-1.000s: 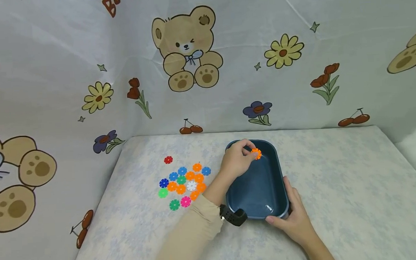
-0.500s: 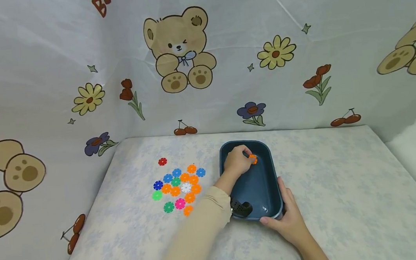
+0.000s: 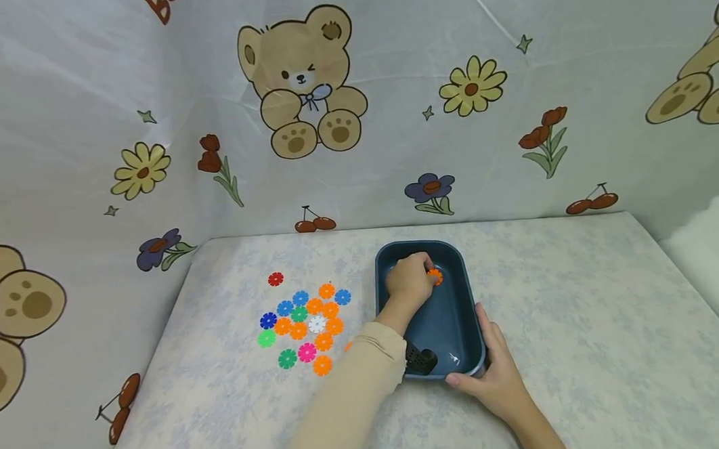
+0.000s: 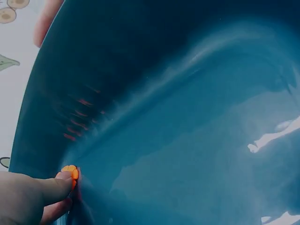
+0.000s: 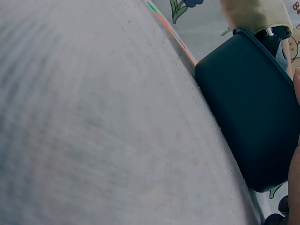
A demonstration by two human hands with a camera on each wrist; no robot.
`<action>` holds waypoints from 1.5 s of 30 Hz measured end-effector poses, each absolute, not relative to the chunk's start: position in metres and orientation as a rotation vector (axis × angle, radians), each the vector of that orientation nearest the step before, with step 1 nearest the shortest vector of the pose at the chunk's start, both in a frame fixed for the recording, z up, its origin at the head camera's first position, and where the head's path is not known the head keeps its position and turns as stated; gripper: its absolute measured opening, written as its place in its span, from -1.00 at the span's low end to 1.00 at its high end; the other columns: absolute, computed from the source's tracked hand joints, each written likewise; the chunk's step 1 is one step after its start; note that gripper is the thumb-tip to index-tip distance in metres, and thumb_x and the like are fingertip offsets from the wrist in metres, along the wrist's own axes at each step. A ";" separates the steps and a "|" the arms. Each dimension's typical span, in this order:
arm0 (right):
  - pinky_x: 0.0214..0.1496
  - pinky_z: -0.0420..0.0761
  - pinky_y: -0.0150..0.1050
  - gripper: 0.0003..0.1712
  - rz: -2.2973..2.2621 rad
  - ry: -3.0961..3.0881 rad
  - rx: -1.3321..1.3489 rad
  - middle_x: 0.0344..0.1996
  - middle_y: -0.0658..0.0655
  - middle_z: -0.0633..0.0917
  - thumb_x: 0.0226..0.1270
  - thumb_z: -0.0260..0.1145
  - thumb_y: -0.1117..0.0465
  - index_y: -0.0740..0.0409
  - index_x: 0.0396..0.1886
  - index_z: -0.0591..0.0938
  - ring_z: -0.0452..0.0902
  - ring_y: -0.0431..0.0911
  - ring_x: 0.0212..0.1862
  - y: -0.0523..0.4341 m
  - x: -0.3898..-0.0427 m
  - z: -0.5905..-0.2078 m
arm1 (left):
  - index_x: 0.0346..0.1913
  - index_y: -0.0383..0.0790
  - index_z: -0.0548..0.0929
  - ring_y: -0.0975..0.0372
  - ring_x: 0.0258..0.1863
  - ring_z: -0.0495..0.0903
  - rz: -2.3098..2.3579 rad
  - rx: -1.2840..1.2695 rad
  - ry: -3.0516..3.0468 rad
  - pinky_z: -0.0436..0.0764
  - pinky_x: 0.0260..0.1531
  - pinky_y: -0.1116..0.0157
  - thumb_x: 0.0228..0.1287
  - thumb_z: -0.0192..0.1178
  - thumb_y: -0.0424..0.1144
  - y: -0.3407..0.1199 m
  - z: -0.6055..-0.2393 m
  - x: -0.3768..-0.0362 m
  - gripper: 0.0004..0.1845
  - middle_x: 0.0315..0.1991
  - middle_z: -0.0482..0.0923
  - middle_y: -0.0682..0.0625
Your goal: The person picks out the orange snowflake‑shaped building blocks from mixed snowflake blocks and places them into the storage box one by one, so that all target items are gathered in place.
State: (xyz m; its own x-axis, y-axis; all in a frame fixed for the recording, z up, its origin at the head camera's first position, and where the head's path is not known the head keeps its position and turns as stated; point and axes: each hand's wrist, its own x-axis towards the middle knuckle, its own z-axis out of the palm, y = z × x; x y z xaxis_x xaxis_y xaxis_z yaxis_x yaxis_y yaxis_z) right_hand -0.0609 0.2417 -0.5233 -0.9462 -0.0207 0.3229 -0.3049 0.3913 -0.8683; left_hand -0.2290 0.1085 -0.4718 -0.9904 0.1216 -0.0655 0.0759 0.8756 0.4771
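Observation:
In the head view my left hand (image 3: 410,281) reaches down inside the dark blue tray (image 3: 467,293) near its far end. It pinches an orange snowflake disc (image 3: 436,277) between thumb and fingertips. The left wrist view shows the orange disc (image 4: 71,171) upright by the tray's inner wall, held by the thumb (image 4: 54,190) and a finger behind it. My right hand (image 3: 496,380) grips the tray's near right corner, thumb at the front and fingers along the right side. In the right wrist view, parts of that hand (image 5: 295,173) show beside the tray's outer wall (image 5: 248,112).
Several loose snowflake discs lie left of the tray, among them a white one (image 3: 317,324), a pink one (image 3: 307,352) and a red one (image 3: 275,279) farther back. My left sleeve (image 3: 356,387) partly covers another orange disc (image 3: 348,346). A printed cloth wall (image 3: 382,182) stands behind the table.
My left hand has gone from the tray's far rim down into the tray, carrying the orange disc. My right hand keeps its grip on the corner. The head view has shifted slightly.

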 end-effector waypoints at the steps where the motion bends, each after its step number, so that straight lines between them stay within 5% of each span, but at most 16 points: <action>1: 0.11 0.30 -0.68 0.55 1.574 -2.392 0.291 0.25 0.26 0.37 -0.37 0.69 0.34 -0.07 0.62 -0.07 0.27 -0.29 0.16 0.242 -0.061 -0.524 | -0.21 0.10 0.61 0.26 -0.52 0.53 0.726 0.156 2.968 0.44 -0.53 0.28 0.19 0.41 0.03 0.108 -0.472 -0.229 -0.77 -0.37 0.67 0.13; 14: 0.12 0.39 -0.66 0.51 1.638 -2.377 0.320 0.26 0.29 0.32 -0.27 0.64 0.43 -0.03 0.62 -0.11 0.30 -0.26 0.19 0.243 -0.062 -0.524 | -0.01 0.10 0.57 0.29 -0.58 0.50 0.747 0.319 2.931 0.41 -0.56 0.30 0.26 0.29 0.17 0.097 -0.438 -0.215 -0.64 -0.51 0.57 0.15; 24: 0.15 0.31 -0.72 0.54 1.578 -2.446 0.255 0.29 0.24 0.31 -0.27 0.68 0.36 -0.13 0.62 -0.12 0.24 -0.30 0.20 0.240 -0.061 -0.519 | 0.26 0.12 0.48 0.21 -0.61 0.47 1.005 0.329 2.927 0.45 -0.61 0.31 0.35 0.24 0.09 -0.008 -0.395 -0.201 -0.52 -0.31 0.57 0.12; 34: 0.16 0.27 -0.74 0.55 1.559 -2.418 0.250 0.30 0.27 0.32 -0.33 0.69 0.38 -0.06 0.62 -0.09 0.22 -0.32 0.21 0.243 -0.060 -0.519 | 0.39 0.07 0.40 0.15 -0.40 0.57 0.720 0.092 2.858 0.52 -0.48 0.29 0.34 0.27 -0.04 -0.090 -0.426 -0.217 -0.42 0.04 0.61 -0.08; 45: 0.18 0.31 -0.70 0.54 1.620 -2.408 0.308 0.26 0.27 0.31 -0.29 0.67 0.42 -0.06 0.62 -0.12 0.24 -0.29 0.22 0.243 -0.061 -0.523 | 0.12 -0.01 0.59 0.14 -0.42 0.50 0.694 0.062 2.831 0.51 -0.41 0.28 0.32 0.30 -0.02 -0.102 -0.464 -0.217 -0.64 -0.08 0.56 -0.06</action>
State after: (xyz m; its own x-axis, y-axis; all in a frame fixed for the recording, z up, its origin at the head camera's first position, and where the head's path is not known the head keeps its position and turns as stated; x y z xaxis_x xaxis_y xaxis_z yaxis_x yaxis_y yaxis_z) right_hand -0.0615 0.2430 -0.5233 -0.9531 -0.0493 0.2986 -0.2951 0.3696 -0.8811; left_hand -0.2167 -0.1023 -0.4641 -0.9736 0.0945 -0.2078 -0.0123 0.8872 0.4613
